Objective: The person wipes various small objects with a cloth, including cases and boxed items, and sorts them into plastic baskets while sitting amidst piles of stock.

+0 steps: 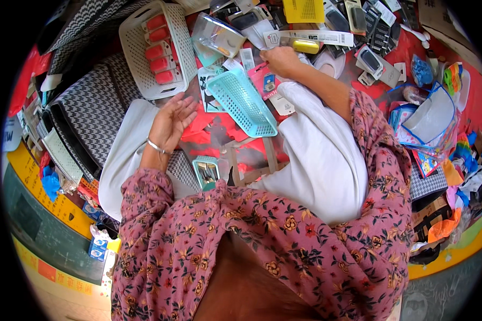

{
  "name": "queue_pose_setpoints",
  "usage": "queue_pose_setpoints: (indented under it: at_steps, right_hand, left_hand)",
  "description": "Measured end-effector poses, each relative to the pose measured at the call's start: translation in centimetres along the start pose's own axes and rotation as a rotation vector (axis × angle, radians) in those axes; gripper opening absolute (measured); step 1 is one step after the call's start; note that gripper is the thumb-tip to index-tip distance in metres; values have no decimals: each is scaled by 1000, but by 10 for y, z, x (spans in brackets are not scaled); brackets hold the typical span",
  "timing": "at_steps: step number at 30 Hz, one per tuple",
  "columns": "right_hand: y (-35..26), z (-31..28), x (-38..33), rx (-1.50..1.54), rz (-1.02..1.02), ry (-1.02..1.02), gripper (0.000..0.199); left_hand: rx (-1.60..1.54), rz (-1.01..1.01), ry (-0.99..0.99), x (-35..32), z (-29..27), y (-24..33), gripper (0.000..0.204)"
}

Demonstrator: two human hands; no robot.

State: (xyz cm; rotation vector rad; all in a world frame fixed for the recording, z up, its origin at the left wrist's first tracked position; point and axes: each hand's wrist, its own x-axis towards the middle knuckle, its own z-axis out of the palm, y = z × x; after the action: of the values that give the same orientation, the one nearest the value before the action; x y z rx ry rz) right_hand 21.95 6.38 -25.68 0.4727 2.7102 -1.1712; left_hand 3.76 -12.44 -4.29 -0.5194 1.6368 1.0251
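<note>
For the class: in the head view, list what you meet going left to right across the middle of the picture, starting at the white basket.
White basket with red items → left hand → turquoise basket → right hand → blue-edged clear pouch

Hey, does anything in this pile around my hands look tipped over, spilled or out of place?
Yes: the teal basket lies tipped at a slant on the red sheet between your hands, while the white basket sits flat, holding red items. Small packets lie scattered loose beyond your right hand. Your left hand is open and holds nothing.
</note>
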Motion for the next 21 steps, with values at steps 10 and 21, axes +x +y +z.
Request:
queue_pose_setpoints:
  at_steps: [10, 21]
  right_hand:
    - [12, -95, -30, 868, 85, 98, 7]
    - [81, -138, -173, 750, 792, 586, 14]
  left_hand:
    - [168, 8, -128, -2, 4, -14, 35]
    - [362, -12, -224, -30, 11, 7, 32]
